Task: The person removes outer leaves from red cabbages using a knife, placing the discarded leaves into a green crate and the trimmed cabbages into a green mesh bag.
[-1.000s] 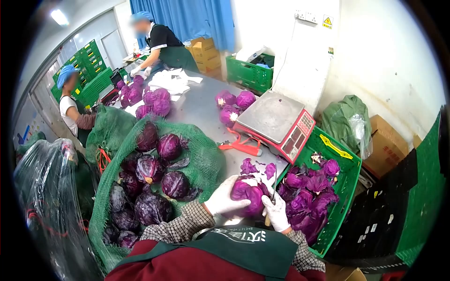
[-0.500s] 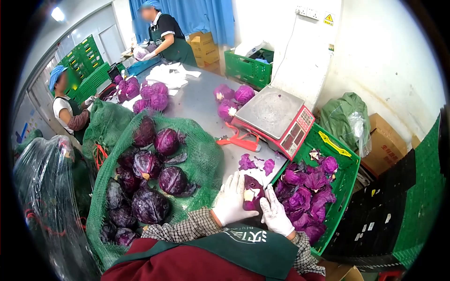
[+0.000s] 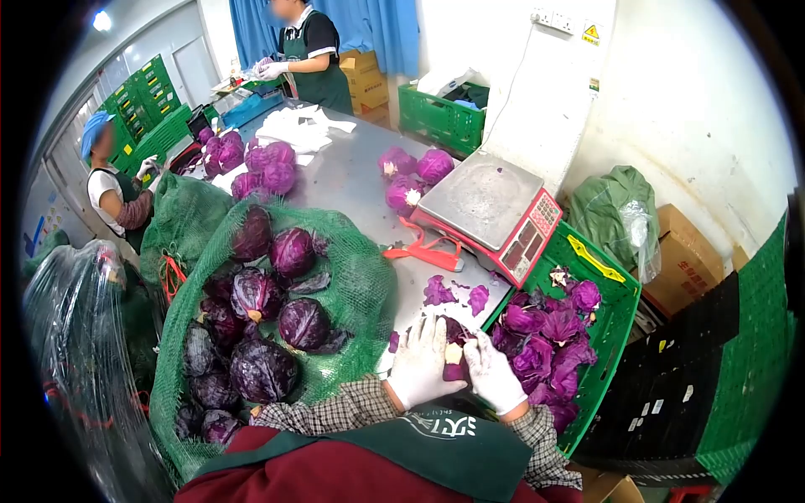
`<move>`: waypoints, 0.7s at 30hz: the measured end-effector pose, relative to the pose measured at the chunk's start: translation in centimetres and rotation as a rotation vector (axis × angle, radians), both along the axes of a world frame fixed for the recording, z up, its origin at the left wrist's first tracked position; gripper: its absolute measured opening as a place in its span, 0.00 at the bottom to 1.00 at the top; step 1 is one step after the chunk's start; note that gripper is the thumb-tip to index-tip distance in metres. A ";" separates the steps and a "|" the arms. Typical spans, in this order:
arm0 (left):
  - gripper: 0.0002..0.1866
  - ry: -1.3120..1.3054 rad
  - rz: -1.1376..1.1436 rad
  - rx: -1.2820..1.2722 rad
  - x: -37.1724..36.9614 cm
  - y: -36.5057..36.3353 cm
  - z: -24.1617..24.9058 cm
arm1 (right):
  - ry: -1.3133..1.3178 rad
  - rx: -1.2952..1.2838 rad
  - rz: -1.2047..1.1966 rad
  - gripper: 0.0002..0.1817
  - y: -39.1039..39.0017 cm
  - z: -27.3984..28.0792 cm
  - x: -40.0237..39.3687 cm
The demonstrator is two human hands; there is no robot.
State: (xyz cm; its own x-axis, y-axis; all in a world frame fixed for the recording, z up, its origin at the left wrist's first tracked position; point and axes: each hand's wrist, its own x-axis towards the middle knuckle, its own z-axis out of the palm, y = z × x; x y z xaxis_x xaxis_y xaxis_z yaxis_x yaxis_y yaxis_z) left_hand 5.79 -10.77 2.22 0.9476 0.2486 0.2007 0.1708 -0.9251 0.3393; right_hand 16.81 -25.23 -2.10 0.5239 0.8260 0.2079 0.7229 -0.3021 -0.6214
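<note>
A red cabbage (image 3: 454,355) with a pale cut stem end lies between my gloved hands at the near edge of the table. My left hand (image 3: 421,369) rests along its left side, fingers stretched, steadying it. On the other side, my right hand (image 3: 493,375) has its fingers bent in against the outer leaves; its fingertips are partly hidden. Torn purple leaf pieces (image 3: 438,290) lie just beyond the cabbage. To my left, a green mesh sack (image 3: 356,277) holds several dark, untrimmed red cabbages (image 3: 265,370).
A red-framed scale (image 3: 482,201) stands ahead, with an orange-handled tool (image 3: 426,249) beside it. At right, a green crate (image 3: 616,331) holds loose leaves (image 3: 537,352). Trimmed cabbages (image 3: 402,193) sit farther back. Two co-workers (image 3: 314,75) stand across the table and at far left.
My right hand's fingers have bent in from lying flatter against the cabbage. My left hand stays at its left side. The co-worker at the back has straightened and shifted right.
</note>
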 end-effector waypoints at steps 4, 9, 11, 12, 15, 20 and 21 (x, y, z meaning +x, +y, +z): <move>0.60 0.005 -0.032 -0.025 -0.5 0.4 -0.6 | 0.736 0.217 -0.350 0.24 0.4 0.2 2.5; 0.63 -0.135 -0.038 -0.332 -5.1 4.8 -2.2 | 1.096 0.660 -0.768 0.22 -8.1 -8.2 7.0; 0.65 -0.079 0.052 -0.457 -5.1 6.1 -2.3 | 0.877 0.481 -0.909 0.30 -12.3 -7.9 6.6; 0.65 -0.043 0.027 -0.416 -4.6 6.5 -2.3 | 0.712 0.297 -0.952 0.33 -12.0 -5.0 5.5; 0.62 -0.014 -0.061 -0.325 -2.4 6.2 -1.7 | 0.185 0.142 -0.767 0.46 -11.1 -2.6 5.2; 0.60 0.003 -0.207 -0.179 -1.1 5.5 -0.4 | 0.563 0.271 -0.384 0.31 -2.6 1.6 2.6; 0.59 -0.057 -0.241 -0.139 -1.4 5.4 -0.2 | 0.888 0.224 -0.256 0.28 -0.9 4.0 1.9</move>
State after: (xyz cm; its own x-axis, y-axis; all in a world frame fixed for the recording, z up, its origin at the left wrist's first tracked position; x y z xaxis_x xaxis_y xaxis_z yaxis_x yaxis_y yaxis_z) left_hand 4.36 -5.41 2.05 0.9708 0.0461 0.2355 -0.0719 -0.8806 0.4684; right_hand 18.68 -26.15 1.85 0.7259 0.6536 -0.2141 -0.1134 -0.1933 -0.9746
